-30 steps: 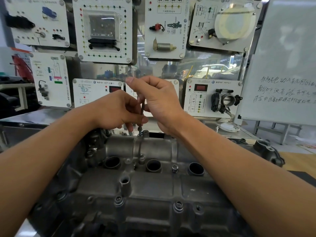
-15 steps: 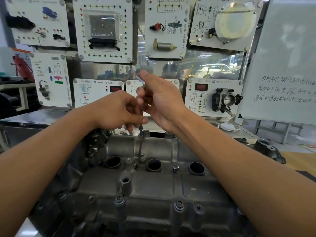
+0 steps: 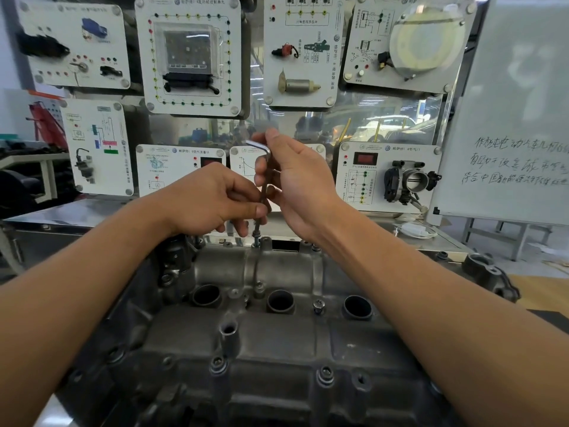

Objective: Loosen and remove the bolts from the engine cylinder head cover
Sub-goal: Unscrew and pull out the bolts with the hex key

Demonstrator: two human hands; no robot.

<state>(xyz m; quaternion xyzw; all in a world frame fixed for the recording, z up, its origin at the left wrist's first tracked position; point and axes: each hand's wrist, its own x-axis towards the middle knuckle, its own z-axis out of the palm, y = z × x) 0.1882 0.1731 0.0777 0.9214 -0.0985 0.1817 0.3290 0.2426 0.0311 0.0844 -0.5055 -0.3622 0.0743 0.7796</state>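
Note:
The grey metal cylinder head cover (image 3: 277,343) fills the lower middle of the head view. An L-shaped hex key (image 3: 264,183) stands upright with its tip in a bolt (image 3: 256,235) at the cover's far edge; the bolt sticks up partly out of its hole. My left hand (image 3: 212,201) pinches the key's lower shaft just above the bolt. My right hand (image 3: 295,183) holds the key's upper bend between thumb and fingers. Other bolts sit in the cover: one in the middle right (image 3: 318,305), two near the front (image 3: 325,374) (image 3: 219,363).
Three round plug wells (image 3: 280,300) open along the cover's middle. A board of white training panels (image 3: 187,53) stands right behind the engine, with a throttle body panel (image 3: 388,177) at right. A whiteboard (image 3: 517,118) with handwriting stands far right.
My right hand has turned at the top of the hex key; its short arm now points left and shows above my fingers. My left hand has stayed on the shaft.

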